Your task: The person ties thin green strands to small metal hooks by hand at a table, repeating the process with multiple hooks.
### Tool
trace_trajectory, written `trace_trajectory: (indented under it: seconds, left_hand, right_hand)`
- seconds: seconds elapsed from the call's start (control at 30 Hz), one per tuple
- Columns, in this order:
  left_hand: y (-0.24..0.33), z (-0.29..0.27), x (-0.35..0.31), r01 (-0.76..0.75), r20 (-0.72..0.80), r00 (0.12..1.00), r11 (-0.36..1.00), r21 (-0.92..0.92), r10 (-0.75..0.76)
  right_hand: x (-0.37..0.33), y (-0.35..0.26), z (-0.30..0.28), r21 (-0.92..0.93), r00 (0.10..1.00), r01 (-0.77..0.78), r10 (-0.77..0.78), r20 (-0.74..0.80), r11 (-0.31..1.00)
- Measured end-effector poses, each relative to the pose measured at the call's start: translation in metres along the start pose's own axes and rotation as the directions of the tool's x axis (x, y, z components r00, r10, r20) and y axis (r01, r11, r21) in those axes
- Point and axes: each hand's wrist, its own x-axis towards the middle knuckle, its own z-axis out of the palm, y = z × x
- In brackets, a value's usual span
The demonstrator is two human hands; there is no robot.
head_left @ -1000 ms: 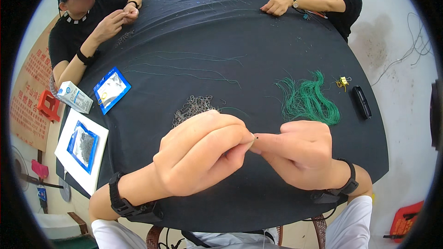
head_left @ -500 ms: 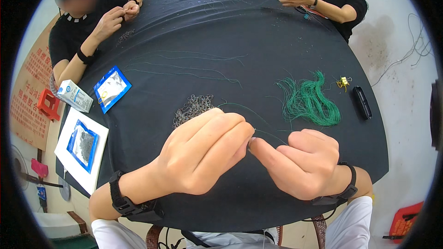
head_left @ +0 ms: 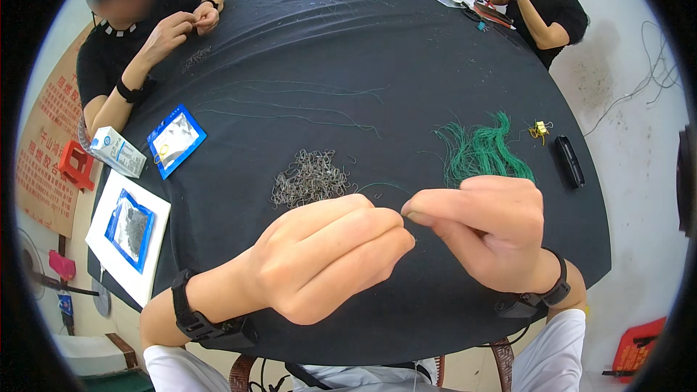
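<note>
On the left part of the round black table (head_left: 406,51) lies a flat blue packet (head_left: 176,140) with a clear window, and just beside it, at the table edge, a small white and blue carton (head_left: 116,152) lies on its side. Lower left, a white rectangular sheet (head_left: 128,236) carries a second blue packet (head_left: 130,229) with dark content; the content is too small to identify. Behind the table, at the left rim, hangs an orange-brown sign (head_left: 45,152) with red characters, cut off by the picture's edge.

The left hand (head_left: 327,258) is closed, its fingers curled together. The right hand (head_left: 483,229) pinches with thumb and forefinger. Between the two hands a thin green thread (head_left: 377,186) runs toward the pile of small metal hooks (head_left: 311,178); whether a hook sits in the fingers is hidden. A bundle of green thread (head_left: 481,151) lies just behind the right hand, near a yellow clip (head_left: 539,129) and a black oblong object (head_left: 569,161).

Two other persons sit at the far side, their hands busy with things too small to see.
</note>
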Motion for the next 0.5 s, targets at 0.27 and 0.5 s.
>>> trace_trajectory:
  seconds: [0.27,0.5]
  left_hand:
    - [-0.0016,-0.003,0.001,0.013,-0.058,0.998,1.0,0.005,-0.012]
    - [-0.0028,-0.0024,0.0011,0.058,-0.046,0.997,0.997,0.057,-0.055]
  right_hand:
    - [-0.0014,0.0007,0.0086,0.352,0.979,-0.194,0.159,0.127,0.916]
    - [-0.0023,-0.0052,0.0056,0.104,0.992,-0.035,0.022,0.121,0.994]
